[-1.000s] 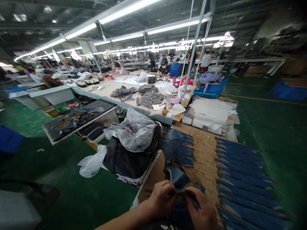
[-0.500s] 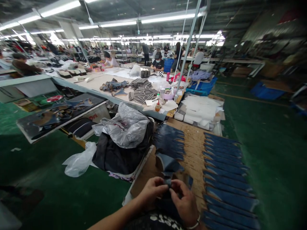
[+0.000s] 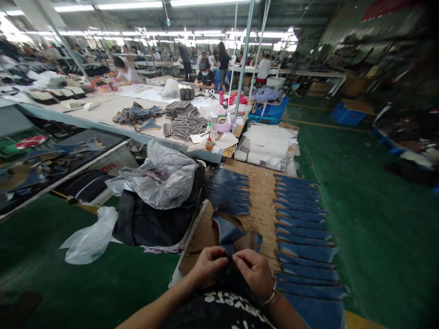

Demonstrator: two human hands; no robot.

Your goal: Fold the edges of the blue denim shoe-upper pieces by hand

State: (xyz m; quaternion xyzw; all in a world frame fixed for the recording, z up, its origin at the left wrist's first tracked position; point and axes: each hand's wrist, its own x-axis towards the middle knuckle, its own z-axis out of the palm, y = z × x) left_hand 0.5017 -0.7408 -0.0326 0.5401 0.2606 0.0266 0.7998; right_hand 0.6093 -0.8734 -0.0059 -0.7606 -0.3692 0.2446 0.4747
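My left hand (image 3: 210,266) and my right hand (image 3: 253,270) meet close together over the near end of a cardboard-topped surface. Each is closed in a pinch, thumb against fingers, at the near edge of a blue cut piece (image 3: 227,230), which looks like denim or leather. Its curved body spreads out beyond my fingertips, and some tan underside shows. The exact edge between my fingers is dark and partly hidden. On the right lies a long row of overlapping blue cut pieces (image 3: 303,235), with a shorter row (image 3: 228,187) on the far left of the board.
Left of the board, a grey plastic bag (image 3: 168,178) rests on black cloth (image 3: 154,224). Behind stands a long worktable (image 3: 109,109) holding grey striped pieces (image 3: 183,128) and a small glue-like bottle (image 3: 209,143). White sheets (image 3: 265,141) are stacked beyond the board. Several people work farther off.
The view has swung right and slightly down. My hands have drawn slightly apart, and my fingers have shifted along the blue cut piece's near edge, still pinched.
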